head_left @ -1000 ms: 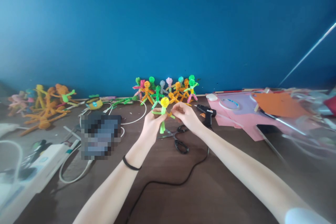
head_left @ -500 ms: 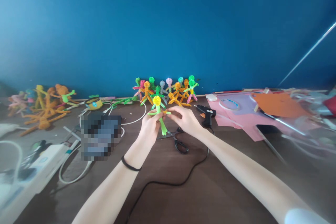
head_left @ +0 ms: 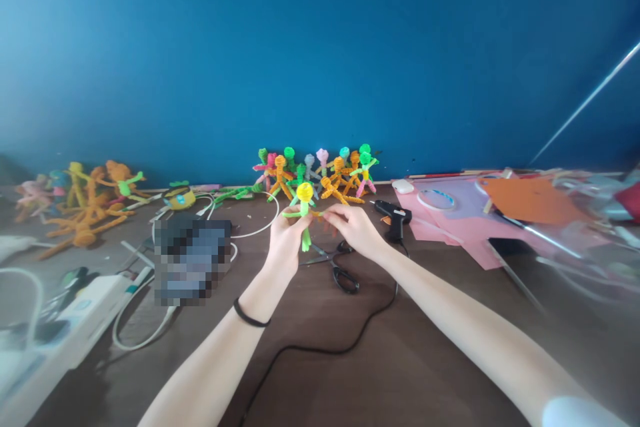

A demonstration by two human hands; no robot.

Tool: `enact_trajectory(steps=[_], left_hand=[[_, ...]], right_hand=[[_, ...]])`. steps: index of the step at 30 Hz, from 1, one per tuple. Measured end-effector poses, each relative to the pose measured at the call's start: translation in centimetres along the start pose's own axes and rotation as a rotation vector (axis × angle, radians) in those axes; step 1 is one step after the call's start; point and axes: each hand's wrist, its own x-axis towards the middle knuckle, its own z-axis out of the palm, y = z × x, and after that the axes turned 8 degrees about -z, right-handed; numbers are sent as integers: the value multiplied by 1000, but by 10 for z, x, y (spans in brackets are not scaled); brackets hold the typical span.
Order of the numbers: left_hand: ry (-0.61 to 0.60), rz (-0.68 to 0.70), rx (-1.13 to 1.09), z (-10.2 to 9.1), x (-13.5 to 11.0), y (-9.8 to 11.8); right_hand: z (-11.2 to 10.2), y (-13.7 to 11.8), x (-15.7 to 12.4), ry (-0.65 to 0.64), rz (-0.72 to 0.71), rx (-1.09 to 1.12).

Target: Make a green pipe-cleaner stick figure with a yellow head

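Far left on my worktop (head_left: 350,360) I see a heap of orange figures (head_left: 85,203), then a blurred-out device (head_left: 191,257) among white cables. My left hand (head_left: 285,243) has its grip pinched on the body of a green pipe-cleaner figure (head_left: 304,210) with a yellow head, held upright above the worktop. My right hand (head_left: 353,227) pinches the figure's outstretched arm. Scissors (head_left: 337,267) lie just beneath. A row of finished figures (head_left: 320,173) stands by the blue wall, a glue gun (head_left: 395,217) and pink paper (head_left: 450,217) to the right.
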Motion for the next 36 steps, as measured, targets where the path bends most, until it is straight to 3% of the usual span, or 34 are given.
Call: enact_trajectory(steps=[6, 10, 15, 22, 30, 36], left_hand=[[-53, 25, -14, -2, 3, -2], [-30, 24, -44, 0, 2, 0], [23, 27, -20, -2, 3, -1], [26, -8, -8, -2, 3, -4], [-42, -98, -89, 1, 4, 0], [-16, -95, -47, 0, 6, -2]], right_hand=[[2, 0, 2, -19, 126, 214], [3, -2, 2, -41, 117, 215], [4, 2, -3, 41, -126, -159], [3, 12, -6, 9, -568, -688], [2, 12, -6, 33, -668, -828], [2, 14, -7, 54, -718, -844]])
